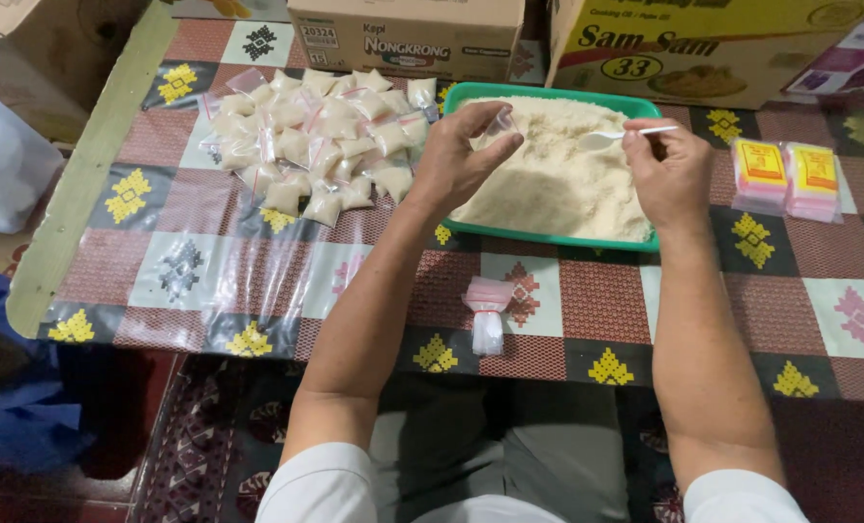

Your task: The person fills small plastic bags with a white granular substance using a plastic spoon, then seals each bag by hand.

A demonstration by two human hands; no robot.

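Left hand pinches a flimsy, slippery small plastic bag at its mouth while right hand, at 3 o'clock, grips a light spoon.

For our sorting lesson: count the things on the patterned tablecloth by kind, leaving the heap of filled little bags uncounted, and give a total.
Green plastic tray of pale powder: 1
White plastic spoon, in the right hand: 1
Small clear plastic bag, in the left hand: 1
Bundle of empty clear bags with pink strip: 1
Flat packets with yellow and red labels: 2
Brown cardboard boxes: 2
Total: 8
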